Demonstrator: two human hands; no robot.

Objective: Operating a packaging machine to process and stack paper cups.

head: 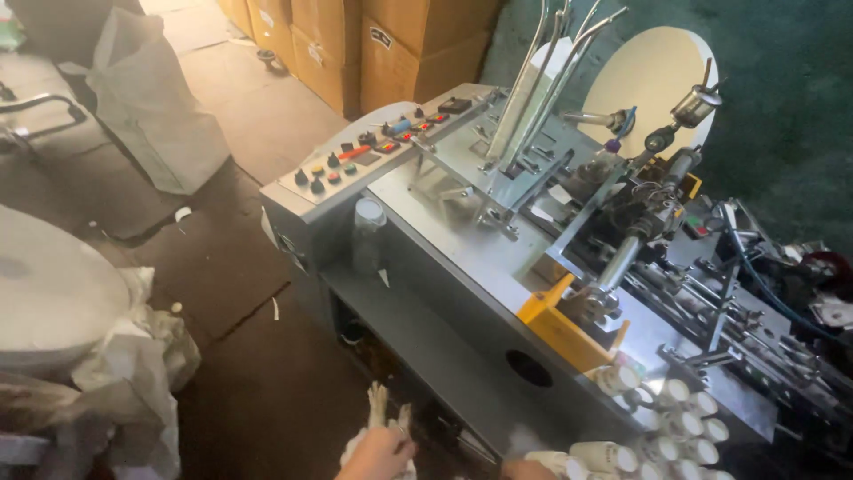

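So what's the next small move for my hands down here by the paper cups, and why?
Probably draw the left hand, which grips a white bundle, toward the paper cups lying beside the right hand. The two hands are apart, and the cups lie at the machine's near end.

dim concrete floor (258, 356), stacked cardboard boxes (373, 44), green wall (782, 89)

Machine crowds right side; floor open at left

Bare floor (258, 356) gives free passage beside the grey machine (462, 267); rods (533, 80), rollers and white paper cups (657, 427) block the tabletop, sacks (133, 356) hem the left.
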